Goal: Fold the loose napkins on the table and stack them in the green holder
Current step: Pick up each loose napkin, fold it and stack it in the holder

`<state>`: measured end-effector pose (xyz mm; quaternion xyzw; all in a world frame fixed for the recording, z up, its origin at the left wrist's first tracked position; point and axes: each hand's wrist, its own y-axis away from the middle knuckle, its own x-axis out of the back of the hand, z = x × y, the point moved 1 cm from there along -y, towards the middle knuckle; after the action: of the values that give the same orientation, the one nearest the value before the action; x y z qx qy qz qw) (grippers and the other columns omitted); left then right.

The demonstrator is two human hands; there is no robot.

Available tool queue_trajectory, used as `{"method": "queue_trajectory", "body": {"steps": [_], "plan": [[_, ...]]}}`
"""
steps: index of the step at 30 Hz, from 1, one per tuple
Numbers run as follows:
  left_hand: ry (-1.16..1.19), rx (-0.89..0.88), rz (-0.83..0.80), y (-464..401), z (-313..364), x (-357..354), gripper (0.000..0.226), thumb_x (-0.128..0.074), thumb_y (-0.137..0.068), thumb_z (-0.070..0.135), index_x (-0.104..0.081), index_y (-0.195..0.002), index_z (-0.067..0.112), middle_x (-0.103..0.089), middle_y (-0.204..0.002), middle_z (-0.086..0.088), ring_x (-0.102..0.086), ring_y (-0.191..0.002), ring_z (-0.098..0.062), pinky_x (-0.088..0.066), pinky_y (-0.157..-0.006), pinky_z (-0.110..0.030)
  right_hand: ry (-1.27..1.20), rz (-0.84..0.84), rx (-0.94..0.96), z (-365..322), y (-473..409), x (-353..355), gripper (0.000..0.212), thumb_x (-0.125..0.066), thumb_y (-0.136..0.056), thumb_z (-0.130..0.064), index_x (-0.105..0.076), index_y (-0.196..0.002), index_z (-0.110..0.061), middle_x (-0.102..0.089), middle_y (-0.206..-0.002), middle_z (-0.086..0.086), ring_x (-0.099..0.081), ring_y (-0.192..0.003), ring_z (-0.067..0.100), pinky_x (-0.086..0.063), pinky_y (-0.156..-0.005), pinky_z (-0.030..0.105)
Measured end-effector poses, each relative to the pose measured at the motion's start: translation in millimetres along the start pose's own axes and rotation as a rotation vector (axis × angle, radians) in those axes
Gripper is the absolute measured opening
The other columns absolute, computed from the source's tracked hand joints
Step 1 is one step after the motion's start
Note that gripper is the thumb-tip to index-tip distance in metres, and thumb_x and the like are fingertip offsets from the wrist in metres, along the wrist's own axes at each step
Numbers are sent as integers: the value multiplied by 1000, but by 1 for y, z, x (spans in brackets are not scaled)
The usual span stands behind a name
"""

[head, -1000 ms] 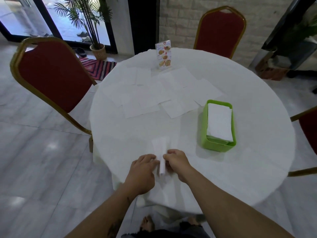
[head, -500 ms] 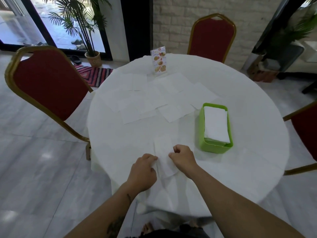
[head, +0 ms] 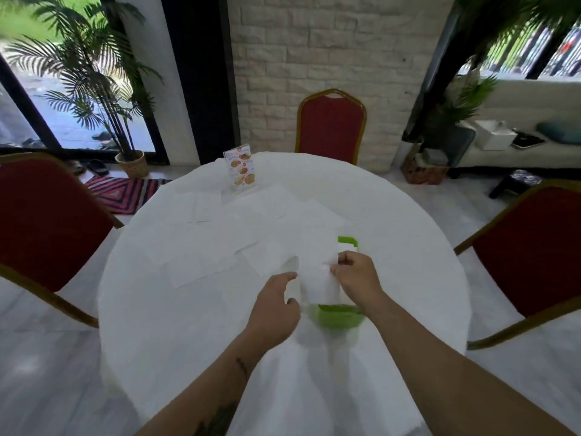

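Note:
My right hand [head: 356,277] pinches a folded white napkin [head: 317,272] by its right edge and holds it over the green holder [head: 338,316]. The napkin hides most of the holder; only the near wall and a far corner show. Just left of the napkin is my left hand [head: 276,305], fingers loosely curved and holding nothing. Several loose unfolded napkins [head: 201,256] lie spread over the middle and far part of the round white table [head: 195,325].
A menu card stand [head: 240,171] stands at the table's far edge. Red chairs with gold frames stand at the left [head: 47,221], far side [head: 331,125] and right [head: 534,247]. A potted palm [head: 125,152] and a striped rug are on the floor beyond.
The folded napkin has been lifted from the table's near edge and carried right, over the green holder. My left hand has let go of it. The view has tilted up.

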<state>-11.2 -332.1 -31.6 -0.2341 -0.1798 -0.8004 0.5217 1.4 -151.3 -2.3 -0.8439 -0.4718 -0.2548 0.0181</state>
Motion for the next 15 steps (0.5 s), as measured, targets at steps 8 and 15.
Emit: {"method": "queue_trajectory", "body": {"steps": [8,15], "plan": [[-313,-29,-200,-7,19,-55,63,-49,-88,22,-28,-147,23,-24,-156,2,-30,-140,-17,-24,-115,-25,127,-6,-143,21,-34,36,27,-47,-71,0,-36,-55,-18,-40,-58,1,-38,-56,20,-27,-53,31],[-431,-5,-186,-14,35,-68,67,-45,-86,21,-23,-149,26,-14,-160,4,-26,-141,-21,-26,-116,-36,211,-123,-55,25,-48,35,51,-56,-74,-8,-57,-125,-10,-65,-114,8,-61,-106,28,-49,-81,32]]}}
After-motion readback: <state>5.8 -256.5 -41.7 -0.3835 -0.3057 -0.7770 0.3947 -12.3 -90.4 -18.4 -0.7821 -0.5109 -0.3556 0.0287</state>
